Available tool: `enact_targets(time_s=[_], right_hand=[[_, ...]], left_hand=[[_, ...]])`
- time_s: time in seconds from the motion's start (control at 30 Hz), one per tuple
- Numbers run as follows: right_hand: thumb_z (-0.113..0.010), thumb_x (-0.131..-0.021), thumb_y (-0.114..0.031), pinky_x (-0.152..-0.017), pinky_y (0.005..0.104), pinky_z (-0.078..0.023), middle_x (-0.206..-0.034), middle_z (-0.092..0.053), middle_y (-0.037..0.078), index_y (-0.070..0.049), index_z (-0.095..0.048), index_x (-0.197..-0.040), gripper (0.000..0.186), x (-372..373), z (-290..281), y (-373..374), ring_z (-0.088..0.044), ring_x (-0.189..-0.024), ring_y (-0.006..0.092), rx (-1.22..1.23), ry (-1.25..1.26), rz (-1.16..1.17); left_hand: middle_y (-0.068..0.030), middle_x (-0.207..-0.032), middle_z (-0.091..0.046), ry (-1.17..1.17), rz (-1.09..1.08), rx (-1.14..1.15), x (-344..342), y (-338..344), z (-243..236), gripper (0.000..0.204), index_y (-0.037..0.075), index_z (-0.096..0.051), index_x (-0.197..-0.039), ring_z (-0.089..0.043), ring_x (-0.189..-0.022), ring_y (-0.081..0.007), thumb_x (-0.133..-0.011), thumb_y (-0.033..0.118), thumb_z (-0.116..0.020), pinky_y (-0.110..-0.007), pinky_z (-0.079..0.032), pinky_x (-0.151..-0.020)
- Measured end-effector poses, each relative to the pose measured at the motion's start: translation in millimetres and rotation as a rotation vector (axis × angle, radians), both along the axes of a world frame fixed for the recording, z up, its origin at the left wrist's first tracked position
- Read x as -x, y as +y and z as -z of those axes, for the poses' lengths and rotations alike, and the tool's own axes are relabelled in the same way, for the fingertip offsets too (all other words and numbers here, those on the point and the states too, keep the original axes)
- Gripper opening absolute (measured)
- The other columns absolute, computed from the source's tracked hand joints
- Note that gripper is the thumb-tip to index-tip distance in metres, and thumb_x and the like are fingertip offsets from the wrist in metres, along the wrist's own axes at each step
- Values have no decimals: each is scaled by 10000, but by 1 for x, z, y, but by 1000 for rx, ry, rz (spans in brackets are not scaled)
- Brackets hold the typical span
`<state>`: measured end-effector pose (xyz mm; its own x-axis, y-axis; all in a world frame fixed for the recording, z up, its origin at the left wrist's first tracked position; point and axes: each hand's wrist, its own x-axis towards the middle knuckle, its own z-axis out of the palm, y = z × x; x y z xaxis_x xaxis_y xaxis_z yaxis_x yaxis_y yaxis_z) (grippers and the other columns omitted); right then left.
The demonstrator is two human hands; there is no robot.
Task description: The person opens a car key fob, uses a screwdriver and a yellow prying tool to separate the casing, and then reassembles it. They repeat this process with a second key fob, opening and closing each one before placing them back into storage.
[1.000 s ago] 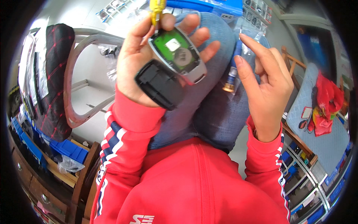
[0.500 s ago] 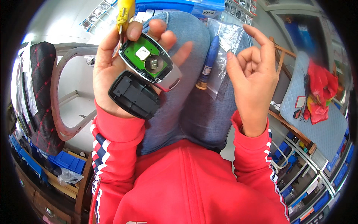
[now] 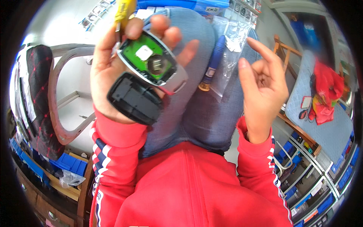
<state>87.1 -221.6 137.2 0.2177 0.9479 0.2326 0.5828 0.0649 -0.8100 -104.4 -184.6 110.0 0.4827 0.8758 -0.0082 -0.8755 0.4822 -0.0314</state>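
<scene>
My left hand [image 3: 101, 72] is closed on an opened key fob [image 3: 174, 79] with a silver-grey shell. Inside it a green circuit board [image 3: 132, 57] carries a white square part and a round battery place with a metal clip. The black back cover [image 3: 133, 99] lies inner side up against the palm, just below the fob. Between thumb and index finger the same hand also pinches a yellow-handled tool [image 3: 126, 11]; its tip is hard to make out. My right hand [image 3: 264, 89] is empty, thumb and index finger apart, the other fingers curled, above my right thigh.
On my lap lie a blue screwdriver [image 3: 214, 60] and a clear plastic bag [image 3: 230, 64]. Beyond my knees is a blue box [image 3: 166, 4]. A padded chair [image 3: 43, 102] stands at left, and a light blue padded seat [image 3: 321, 117] with red cloth [image 3: 328, 89] at right.
My left hand has shifted slightly left with the fob, the cover and the yellow tool. My right hand has moved a little right and down, away from the fob.
</scene>
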Motion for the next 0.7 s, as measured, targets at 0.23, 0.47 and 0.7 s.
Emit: enact_targets(time_s=[0.23, 0.47, 0.7], right_hand=[[-589, -747, 33, -609, 173, -375, -816, -546, 62, 59, -510, -1049, 313, 35, -22, -13, -474, -673, 64, -63, 88, -334], [-602, -777, -44, -562, 194, -419, -826, -579, 95, 34, -417, -1124, 401, 57, -16, -18, -530, -657, 93, 280, 566, -347], [-507, -832, -19, -559, 242, -474, -884, -590, 139, 22, -333, -1181, 393, 69, -5, -32, -573, -660, 149, 278, 894, -266]], left_hand=[[-67, -1149, -509, 106, -24, -103, -5, -4, -4, 208, 122, -468, -827, -353, -1215, -265, -847, 329, -467, -524, -151, -1039], [-73, -1143, -513, 134, -68, -134, -6, -6, -4, 211, 118, -471, -835, -363, -1203, -267, -850, 328, -462, -518, -166, -1031], [-78, -1136, -516, 167, -103, -169, -6, -7, -4, 215, 114, -474, -842, -374, -1192, -269, -852, 328, -458, -513, -181, -1023]])
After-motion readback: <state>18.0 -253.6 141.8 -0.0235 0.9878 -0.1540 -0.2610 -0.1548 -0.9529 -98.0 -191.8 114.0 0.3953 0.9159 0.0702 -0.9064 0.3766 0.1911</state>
